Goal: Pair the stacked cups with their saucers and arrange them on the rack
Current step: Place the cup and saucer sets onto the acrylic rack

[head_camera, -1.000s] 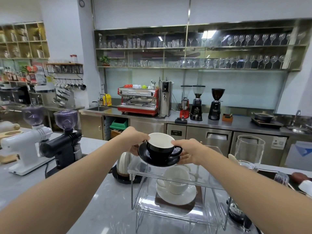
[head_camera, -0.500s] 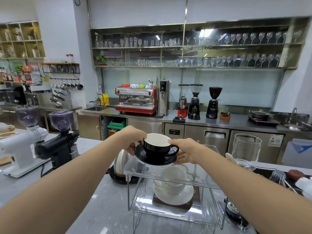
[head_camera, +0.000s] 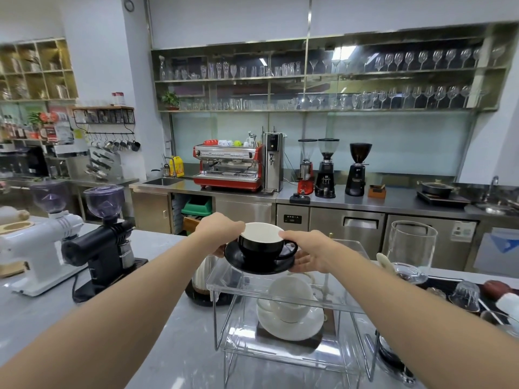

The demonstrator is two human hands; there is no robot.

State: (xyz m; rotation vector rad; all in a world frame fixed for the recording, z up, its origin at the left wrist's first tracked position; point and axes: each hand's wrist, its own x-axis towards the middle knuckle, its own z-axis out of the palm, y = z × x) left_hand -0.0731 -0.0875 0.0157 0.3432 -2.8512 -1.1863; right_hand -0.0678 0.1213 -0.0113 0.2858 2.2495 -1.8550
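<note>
A black cup (head_camera: 259,247) with a white inside sits on a black saucer (head_camera: 241,262), its handle to the right. Both hands carry the pair just above the top shelf of a clear acrylic rack (head_camera: 331,301). My left hand (head_camera: 217,231) grips the saucer's left rim, thumb near the cup's rim. My right hand (head_camera: 311,249) grips the saucer's right rim from below, thumb at the cup's rim. On the rack's lower shelf a white cup (head_camera: 290,297) stands on a white saucer (head_camera: 292,327).
A steel kettle (head_camera: 202,279) stands just left of the rack. Black (head_camera: 104,242) and white (head_camera: 42,240) grinders occupy the counter's left. A tall glass vessel (head_camera: 411,248) and small glasses (head_camera: 464,296) crowd the right.
The cup and saucer stay in both hands above the rack's top shelf. The view has shifted slightly; the pair sits a little lower toward the shelf.
</note>
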